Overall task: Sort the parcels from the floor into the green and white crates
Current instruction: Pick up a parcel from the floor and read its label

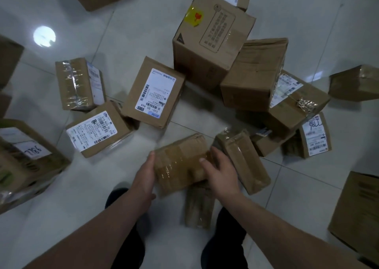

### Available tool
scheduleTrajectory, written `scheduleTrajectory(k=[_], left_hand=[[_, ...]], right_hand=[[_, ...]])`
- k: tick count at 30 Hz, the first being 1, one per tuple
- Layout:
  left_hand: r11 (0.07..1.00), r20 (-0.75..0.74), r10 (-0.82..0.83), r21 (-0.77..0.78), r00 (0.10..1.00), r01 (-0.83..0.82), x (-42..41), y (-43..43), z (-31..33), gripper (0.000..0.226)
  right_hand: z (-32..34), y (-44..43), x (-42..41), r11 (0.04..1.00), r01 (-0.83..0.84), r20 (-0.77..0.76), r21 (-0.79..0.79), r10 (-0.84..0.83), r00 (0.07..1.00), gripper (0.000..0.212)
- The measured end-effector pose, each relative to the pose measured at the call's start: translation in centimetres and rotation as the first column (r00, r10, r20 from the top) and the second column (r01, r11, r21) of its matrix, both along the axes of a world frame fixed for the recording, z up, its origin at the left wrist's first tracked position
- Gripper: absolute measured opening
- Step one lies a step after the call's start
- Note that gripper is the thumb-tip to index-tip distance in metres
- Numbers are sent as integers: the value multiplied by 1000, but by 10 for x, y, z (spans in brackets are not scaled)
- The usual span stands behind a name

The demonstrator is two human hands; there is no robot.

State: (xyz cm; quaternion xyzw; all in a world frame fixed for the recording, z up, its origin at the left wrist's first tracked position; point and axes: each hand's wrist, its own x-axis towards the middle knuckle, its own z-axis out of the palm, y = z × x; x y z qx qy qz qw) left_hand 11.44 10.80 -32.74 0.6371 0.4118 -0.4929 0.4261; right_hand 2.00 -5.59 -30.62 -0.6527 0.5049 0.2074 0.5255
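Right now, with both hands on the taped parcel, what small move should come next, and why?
Probably raise the taped parcel straight up: the left hand and right hand grip its opposite sides, and a neighbouring parcel lies beside it.

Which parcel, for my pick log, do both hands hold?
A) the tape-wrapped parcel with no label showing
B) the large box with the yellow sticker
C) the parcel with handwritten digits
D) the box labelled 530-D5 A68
A: the left hand and right hand grip opposite sides of the tape-wrapped parcel, whose visible faces show no label.
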Motion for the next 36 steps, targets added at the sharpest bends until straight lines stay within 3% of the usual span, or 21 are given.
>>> scheduleTrajectory(k=[4, 6, 7, 9, 11, 14, 17, 22, 26, 27, 29, 31, 33, 34, 36], left_hand=[[998, -7, 9, -58, 1000, -9, 13, -4, -8, 59], [990, 37, 91, -110, 995, -87, 18, -10, -3, 49], [985, 91, 151, -99, 984, -142, 18, -10, -5, 47], [981, 213, 194, -23, 958, -194, 18, -7, -3, 47], [987, 266, 122, 68, 956, -145, 14, 3, -4, 51], [995, 134, 28, 95, 991, -41, 6, 11, -1, 65], [998, -39, 57, 10, 998, -57, 1, 14, -5, 72], [999, 5, 22, 35, 1000, -22, 1, 12, -17, 76], [997, 173, 68, 26, 983, -74, 2, 14, -20, 58], [997, 188, 79, 9, 979, -82, 2, 17, -18, 67], [997, 154, 59, -63, 986, -49, 2, 24, -14, 76], [995, 68, -2, -101, 998, 8, 3, 29, -13, 86], [999, 35, 6, -55, 999, -4, 6, 32, -15, 74], [999, 12, 13, -47, 1000, -12, 7, 33, -18, 70], [996, -19, -8, -90, 1000, 6, 8, 29, -20, 70]], right_hand=[[-18, -20, 25, 990, -59, -90, 127, 71, 993, 91], [-19, -18, 37, 986, 9, -110, 169, 10, 994, 98], [-19, -17, 39, 985, 66, -96, 156, -51, 994, 93], [-14, -11, 34, 965, 233, -22, 118, -232, 973, 60], [-13, -6, 22, 936, 342, 1, 86, -344, 939, 54], [-16, -3, 6, 957, 291, -129, -14, -290, 948, 40], [-22, -3, -2, 972, 236, -178, -3, -233, 956, 47], [-29, -1, 3, 969, 245, -182, 33, -235, 955, 44], [-18, 3, 7, 955, 297, 6, 2, -297, 955, 31], [-15, 3, 7, 957, 289, 44, 7, -289, 956, 29], [-19, 3, 2, 982, 190, 24, 21, -190, 981, 32], [-25, 2, -1, 993, 93, -99, 68, -86, 991, 65], [-32, 2, -2, 991, 96, -168, 95, -79, 983, 100], [-34, 3, -2, 989, 116, -166, 93, -100, 981, 103], [-37, 5, 0, 982, 156, -143, 111, -140, 980, 78]])
